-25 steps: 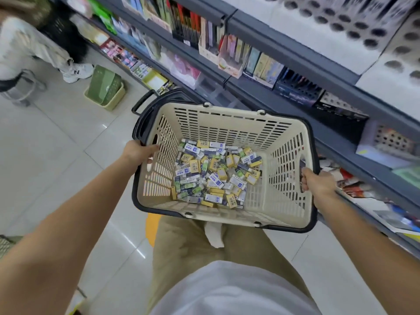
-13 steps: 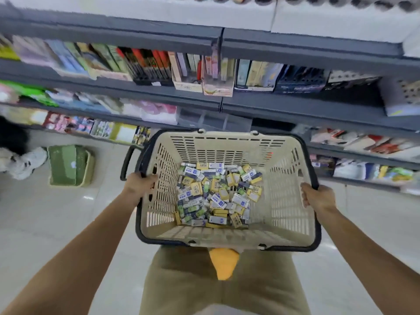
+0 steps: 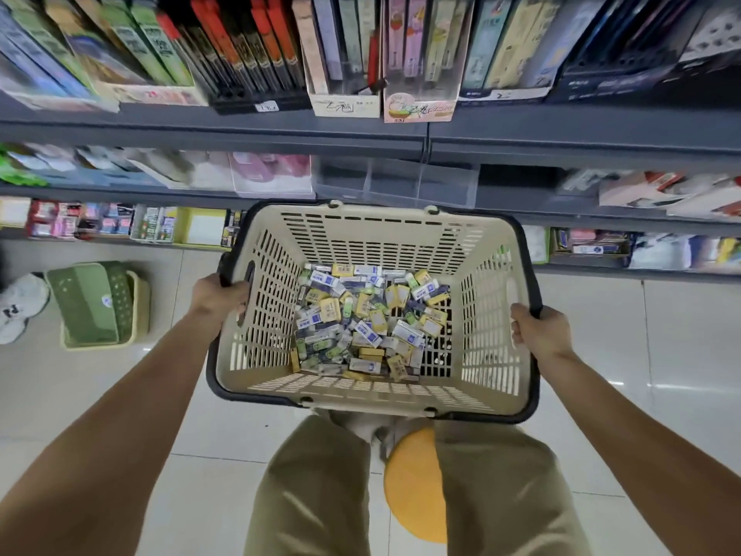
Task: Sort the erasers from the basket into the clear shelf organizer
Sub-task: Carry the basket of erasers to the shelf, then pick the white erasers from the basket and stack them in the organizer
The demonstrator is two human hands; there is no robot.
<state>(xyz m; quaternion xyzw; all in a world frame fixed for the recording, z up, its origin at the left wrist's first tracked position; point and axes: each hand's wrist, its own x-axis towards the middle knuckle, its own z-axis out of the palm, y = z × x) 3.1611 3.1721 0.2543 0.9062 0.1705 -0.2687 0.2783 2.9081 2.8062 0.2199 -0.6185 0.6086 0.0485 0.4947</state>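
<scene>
Basket (image 3: 361, 238), cream with a dark rim, is held before store shelves (image 3: 200, 128). Left hand (image 3: 218, 298) and right hand (image 3: 539, 335) grip its side edges, fingers curled round the rim. Wrapped erasers (image 3: 369, 319) heap on its bottom. Clear shelf organizer (image 3: 397, 182) sits on the middle shelf (image 3: 517, 196) just beyond.

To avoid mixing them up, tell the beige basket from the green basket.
The beige basket is held up by the left hand and right hand; the green basket sits on the floor, untouched. The beige basket shows erasers inside; the green basket shows none. Both have perforated plastic walls.
</scene>
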